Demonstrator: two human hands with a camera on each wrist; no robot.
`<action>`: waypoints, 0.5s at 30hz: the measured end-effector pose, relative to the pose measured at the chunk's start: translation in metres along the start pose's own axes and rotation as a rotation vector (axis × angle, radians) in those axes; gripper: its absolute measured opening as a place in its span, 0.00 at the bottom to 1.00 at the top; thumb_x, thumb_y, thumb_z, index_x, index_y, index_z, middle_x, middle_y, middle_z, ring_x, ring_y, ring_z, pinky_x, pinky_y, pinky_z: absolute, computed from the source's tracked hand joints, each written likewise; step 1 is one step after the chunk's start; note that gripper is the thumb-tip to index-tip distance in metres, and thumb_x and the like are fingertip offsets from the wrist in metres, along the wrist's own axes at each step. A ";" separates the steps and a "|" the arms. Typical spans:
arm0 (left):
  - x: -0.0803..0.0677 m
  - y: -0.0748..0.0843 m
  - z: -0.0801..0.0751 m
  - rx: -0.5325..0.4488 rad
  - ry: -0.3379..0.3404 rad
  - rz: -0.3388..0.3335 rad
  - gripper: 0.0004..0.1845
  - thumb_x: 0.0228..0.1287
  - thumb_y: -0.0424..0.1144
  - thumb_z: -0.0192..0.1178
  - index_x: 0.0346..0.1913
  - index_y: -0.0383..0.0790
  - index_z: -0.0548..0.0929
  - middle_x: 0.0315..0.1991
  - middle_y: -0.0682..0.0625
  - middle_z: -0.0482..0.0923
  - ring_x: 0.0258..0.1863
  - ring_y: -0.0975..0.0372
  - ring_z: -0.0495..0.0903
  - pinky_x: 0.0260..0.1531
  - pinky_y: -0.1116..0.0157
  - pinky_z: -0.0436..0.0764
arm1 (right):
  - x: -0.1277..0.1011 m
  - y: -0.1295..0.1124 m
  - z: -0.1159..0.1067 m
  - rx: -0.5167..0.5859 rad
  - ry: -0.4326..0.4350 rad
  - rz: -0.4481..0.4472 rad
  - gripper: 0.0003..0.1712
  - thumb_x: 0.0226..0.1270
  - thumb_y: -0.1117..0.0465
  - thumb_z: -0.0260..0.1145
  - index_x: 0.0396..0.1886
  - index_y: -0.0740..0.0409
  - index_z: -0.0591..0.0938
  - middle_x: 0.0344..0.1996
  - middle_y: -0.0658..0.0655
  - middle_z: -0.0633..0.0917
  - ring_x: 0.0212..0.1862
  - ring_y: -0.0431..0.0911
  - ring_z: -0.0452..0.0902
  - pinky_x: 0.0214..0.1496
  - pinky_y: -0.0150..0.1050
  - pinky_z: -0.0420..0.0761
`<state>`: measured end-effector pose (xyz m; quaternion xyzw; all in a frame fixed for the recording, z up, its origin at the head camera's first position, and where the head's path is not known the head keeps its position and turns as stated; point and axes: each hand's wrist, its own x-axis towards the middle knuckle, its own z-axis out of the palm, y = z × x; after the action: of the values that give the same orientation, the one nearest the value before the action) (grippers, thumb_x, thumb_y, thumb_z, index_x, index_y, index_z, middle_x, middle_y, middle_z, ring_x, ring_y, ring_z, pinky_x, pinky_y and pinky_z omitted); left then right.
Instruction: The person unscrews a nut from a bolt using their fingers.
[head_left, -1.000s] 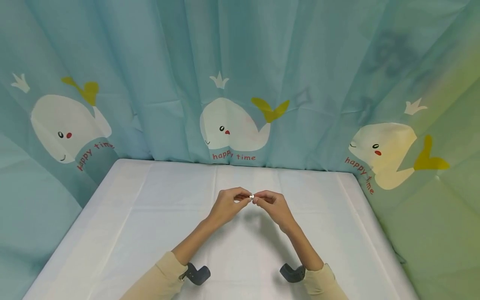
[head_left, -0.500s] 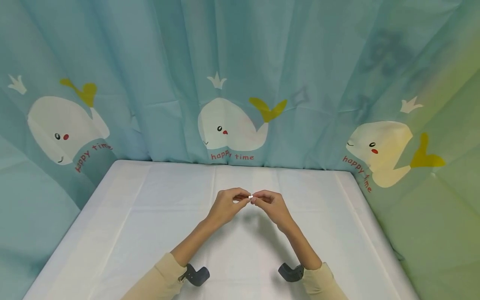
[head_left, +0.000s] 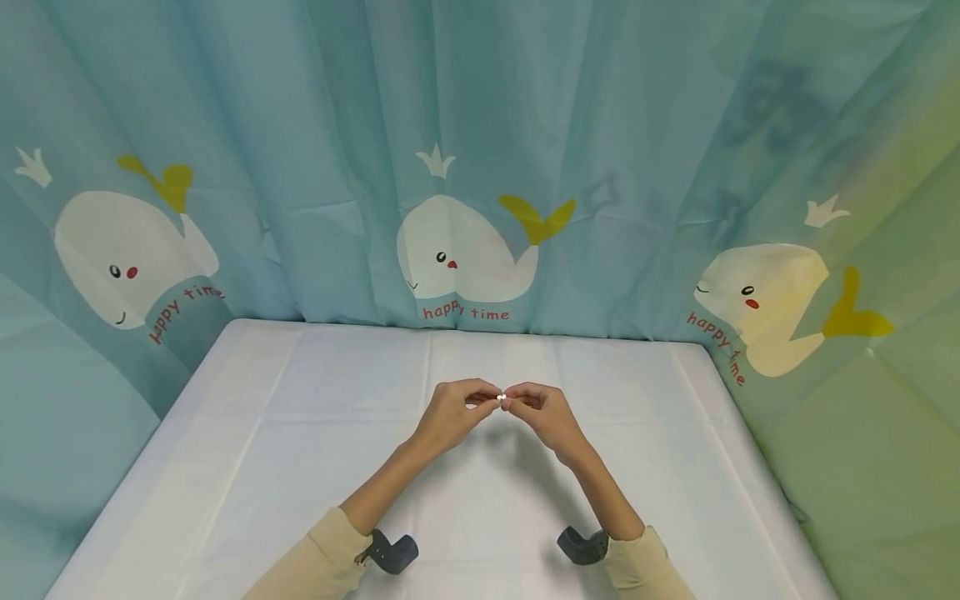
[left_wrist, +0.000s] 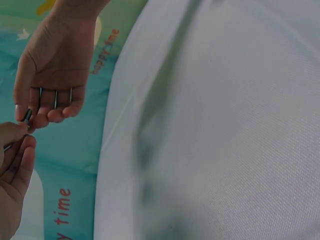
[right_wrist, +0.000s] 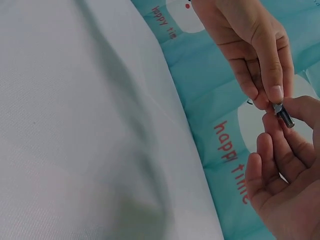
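Both hands meet above the middle of the white table [head_left: 300, 433]. Between them is a small threaded metal bolt [right_wrist: 283, 116], seen as a tiny pale piece [head_left: 502, 398] in the head view. My right hand [head_left: 517, 402] pinches the bolt's shank between thumb and fingers [right_wrist: 300, 107]. My left hand [head_left: 487, 397] pinches its other end with thumb and forefinger [right_wrist: 272, 92]. In the left wrist view the bolt [left_wrist: 27, 116] shows dark between the left hand [left_wrist: 17, 150] and the right hand [left_wrist: 50, 80]. What sits on the bolt's end is hidden by the fingertips.
A white cloth covers the table. A teal curtain [head_left: 480, 167] with whale prints hangs close behind it and along both sides. Dark wrist camera mounts [head_left: 393, 552] sit at both cuffs near the front edge.
The hands stay joined at the same spot, pinching the bolt as before. Only the fingertips have shifted slightly.
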<state>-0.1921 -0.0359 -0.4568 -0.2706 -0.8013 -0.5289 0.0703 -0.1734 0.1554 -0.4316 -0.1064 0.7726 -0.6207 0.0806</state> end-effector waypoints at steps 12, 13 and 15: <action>0.000 0.002 -0.001 -0.012 0.012 0.004 0.04 0.63 0.27 0.68 0.40 0.35 0.89 0.36 0.49 0.88 0.36 0.60 0.87 0.39 0.70 0.84 | 0.000 0.002 0.001 -0.016 0.005 -0.083 0.10 0.66 0.71 0.67 0.46 0.68 0.82 0.40 0.58 0.85 0.44 0.49 0.81 0.48 0.37 0.82; 0.000 0.002 -0.001 -0.016 0.012 0.004 0.04 0.63 0.27 0.68 0.40 0.34 0.89 0.36 0.48 0.88 0.36 0.60 0.87 0.39 0.70 0.84 | 0.000 0.002 0.001 -0.015 0.008 -0.092 0.10 0.66 0.72 0.67 0.46 0.68 0.83 0.40 0.58 0.85 0.44 0.49 0.81 0.48 0.37 0.82; -0.001 0.002 -0.001 -0.018 0.014 0.010 0.04 0.63 0.27 0.68 0.40 0.34 0.89 0.36 0.48 0.88 0.36 0.59 0.87 0.39 0.70 0.85 | 0.000 0.003 0.001 -0.014 0.012 -0.106 0.10 0.65 0.72 0.68 0.46 0.68 0.83 0.40 0.59 0.85 0.43 0.48 0.81 0.48 0.37 0.82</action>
<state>-0.1908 -0.0367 -0.4549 -0.2717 -0.7946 -0.5375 0.0761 -0.1733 0.1550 -0.4344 -0.1442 0.7705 -0.6194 0.0423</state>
